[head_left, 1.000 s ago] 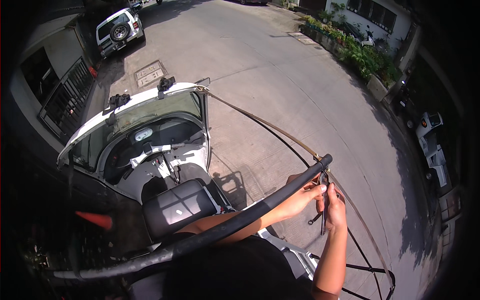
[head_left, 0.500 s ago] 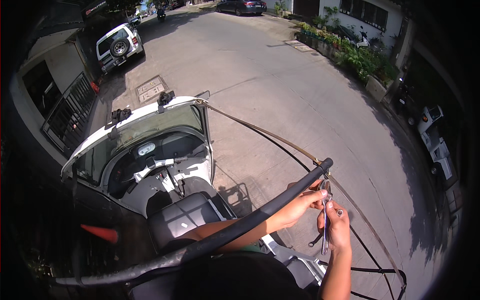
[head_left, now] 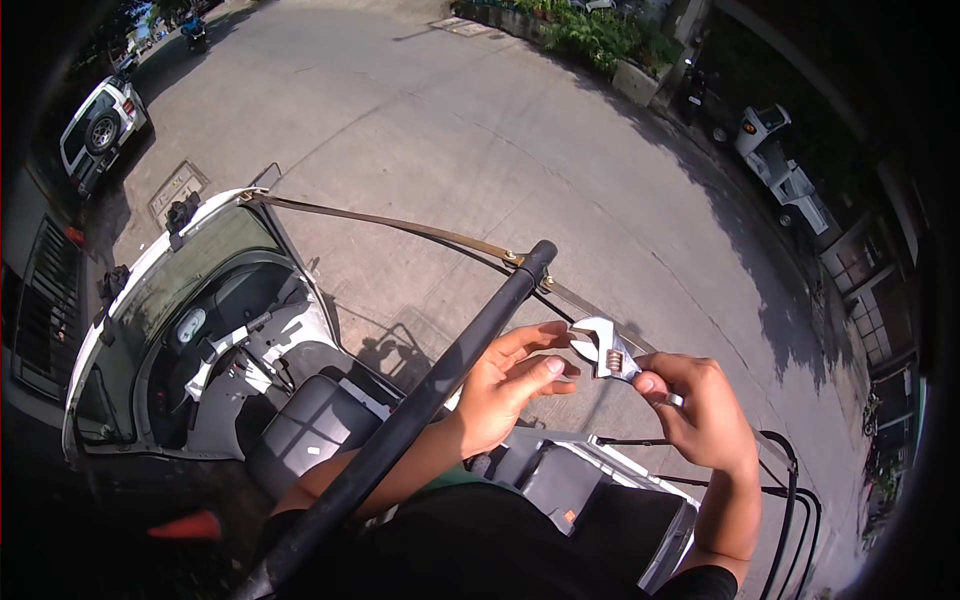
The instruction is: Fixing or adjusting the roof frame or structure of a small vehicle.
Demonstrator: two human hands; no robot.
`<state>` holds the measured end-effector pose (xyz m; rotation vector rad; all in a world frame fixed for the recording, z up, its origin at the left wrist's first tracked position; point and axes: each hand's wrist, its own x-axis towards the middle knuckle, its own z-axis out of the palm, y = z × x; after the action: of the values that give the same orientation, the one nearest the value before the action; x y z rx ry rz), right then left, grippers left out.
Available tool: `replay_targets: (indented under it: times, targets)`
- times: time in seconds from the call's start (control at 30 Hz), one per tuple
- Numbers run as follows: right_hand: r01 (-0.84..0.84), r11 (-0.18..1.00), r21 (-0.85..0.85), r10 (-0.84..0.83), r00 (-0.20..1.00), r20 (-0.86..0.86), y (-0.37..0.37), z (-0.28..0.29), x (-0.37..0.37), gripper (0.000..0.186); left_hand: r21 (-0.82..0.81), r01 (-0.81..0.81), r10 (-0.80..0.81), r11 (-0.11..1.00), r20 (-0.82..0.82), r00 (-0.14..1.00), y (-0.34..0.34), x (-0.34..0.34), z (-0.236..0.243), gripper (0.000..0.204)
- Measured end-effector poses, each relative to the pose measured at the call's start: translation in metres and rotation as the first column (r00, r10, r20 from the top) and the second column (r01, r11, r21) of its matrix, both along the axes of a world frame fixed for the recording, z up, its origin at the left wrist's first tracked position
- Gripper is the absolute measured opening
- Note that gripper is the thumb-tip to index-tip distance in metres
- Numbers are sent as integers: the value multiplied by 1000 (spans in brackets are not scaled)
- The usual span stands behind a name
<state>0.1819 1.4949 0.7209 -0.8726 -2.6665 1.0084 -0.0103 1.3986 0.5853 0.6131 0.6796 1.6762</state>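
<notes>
A silver adjustable wrench point(head_left: 604, 345) is gripped by my right hand point(head_left: 695, 405), its jaw pointing left; a small silver ring-like piece shows among those fingers. My left hand point(head_left: 515, 380) is open beside the jaw, fingers apart and curved, fingertips close to the metal; whether they touch is unclear. The black curved roof tube point(head_left: 450, 365) crosses over my left forearm. A rusty flat strap point(head_left: 420, 225) with a brass-coloured fitting point(head_left: 515, 259) runs from the windscreen frame to the tube's upper end, beyond my hands.
Below me are a small white open vehicle's windscreen point(head_left: 185, 270), seats point(head_left: 310, 430) and bent black rods point(head_left: 790, 460). An orange cone point(head_left: 185, 525) lies lower left. A parked white car point(head_left: 105, 130), a motorcycle rider point(head_left: 195, 35), a white three-wheeler point(head_left: 770, 160) and planters point(head_left: 630, 75) line the street.
The wrench has moved up and left, away from the tube end, turning sideways in my right hand. My left hand has let go and moved left. The view has swung.
</notes>
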Motion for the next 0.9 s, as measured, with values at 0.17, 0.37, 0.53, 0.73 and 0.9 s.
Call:
replay_targets:
  times: [0.17,0.37,0.53,0.73,0.9]
  targets:
    - [186,972,143,-187,982,-8,17,-8,-34,18,-177,-138,113,975,-144,983,1,-3,-23,29]
    - [100,988,121,-107,993,48,20,-6,-54,21,422,-342,542,840,-686,485,9,0,-29,27]
    - [101,986,133,-119,983,137,17,-6,-59,22,-43,-76,60,996,-291,955,23,8,-16,32]
    - [67,970,233,-94,990,104,16,-14,-58,25,-16,-41,41,999,0,999,30,12,2,34]
    - [146,978,147,-155,987,52,11,-17,-60,27,-116,-67,65,991,-16,998,34,9,16,32]
